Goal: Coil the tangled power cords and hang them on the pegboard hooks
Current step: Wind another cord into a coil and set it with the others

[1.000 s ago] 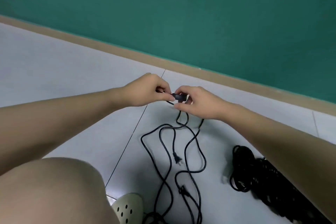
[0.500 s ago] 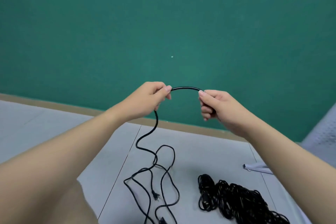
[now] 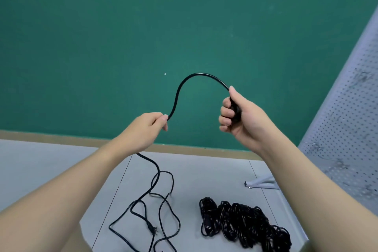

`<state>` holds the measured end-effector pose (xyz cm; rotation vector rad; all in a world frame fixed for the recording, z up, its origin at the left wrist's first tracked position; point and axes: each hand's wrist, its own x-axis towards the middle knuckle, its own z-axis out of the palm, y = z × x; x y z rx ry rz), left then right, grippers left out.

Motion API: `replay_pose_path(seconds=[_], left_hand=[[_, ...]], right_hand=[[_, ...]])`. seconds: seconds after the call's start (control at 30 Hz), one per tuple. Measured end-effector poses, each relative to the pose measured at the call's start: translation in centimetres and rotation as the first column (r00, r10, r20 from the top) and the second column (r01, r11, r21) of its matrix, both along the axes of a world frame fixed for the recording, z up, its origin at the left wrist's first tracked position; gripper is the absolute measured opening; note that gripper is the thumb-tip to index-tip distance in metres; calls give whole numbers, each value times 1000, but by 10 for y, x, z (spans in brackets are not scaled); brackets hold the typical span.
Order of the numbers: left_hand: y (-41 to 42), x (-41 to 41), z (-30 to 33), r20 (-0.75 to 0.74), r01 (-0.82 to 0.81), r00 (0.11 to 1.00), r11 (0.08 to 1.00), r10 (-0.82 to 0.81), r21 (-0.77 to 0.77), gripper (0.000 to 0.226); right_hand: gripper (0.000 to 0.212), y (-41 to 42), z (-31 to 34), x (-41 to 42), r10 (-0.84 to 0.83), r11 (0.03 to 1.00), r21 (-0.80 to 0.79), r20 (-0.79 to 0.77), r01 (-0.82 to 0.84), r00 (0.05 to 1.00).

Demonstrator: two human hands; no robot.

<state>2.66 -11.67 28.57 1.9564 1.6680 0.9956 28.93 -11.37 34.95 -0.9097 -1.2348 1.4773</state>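
Mid-frame we hold the black power cord (image 3: pixel 185 86) arched between both hands, the right hand (image 3: pixel 238 117) fisted round its end, the left hand (image 3: pixel 150 129) pinching it further along, the slack trailing to the floor (image 3: pixel 204 174); it looks light and springy, best gripped near the plug end.

A black cord (image 3: pixel 178 92) arches across the middle of the frame against a plain teal-green wall (image 3: pixel 102 26). A tan skirting strip (image 3: pixel 51 136) runs under the wall. The floor (image 3: pixel 204 174) is pale grey tile with thin dark seams. Lower right lies a black cord pile (image 3: pixel 243 223). At the right edge stands a light grey pegboard (image 3: pixel 347 125), dotted with small dark holes.
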Motion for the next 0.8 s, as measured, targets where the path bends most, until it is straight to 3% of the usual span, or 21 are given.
replay_pose_path(seconds=[0.1,0.2,0.27,0.37,0.57,0.7,0.8], left_hand=[[-8,7,5,-94,88,992,996,-87,6,40],[-12,17,8,-158,174,973,985,-170,8,38],[-11,24,6,-160,224,963,974,-218,18,37],[-5,33,1,-143,289,948,957,-284,15,35],[21,43,-16,-59,388,917,915,-395,-109,35],[47,44,-29,120,420,906,897,-406,-140,43],[67,39,-43,86,334,942,929,-324,-161,46]], right_hand=[[38,8,-18,-4,49,999,1,45,-49,998],[35,17,-37,-11,61,998,-10,203,-61,977],[40,25,-48,-16,61,998,-35,276,-53,959],[46,42,-58,-21,128,990,-83,254,-111,959],[41,73,-65,-24,386,917,-50,367,-396,846],[34,94,-67,-23,388,911,-27,392,-411,834],[33,107,-76,-28,230,959,47,448,-280,864]])
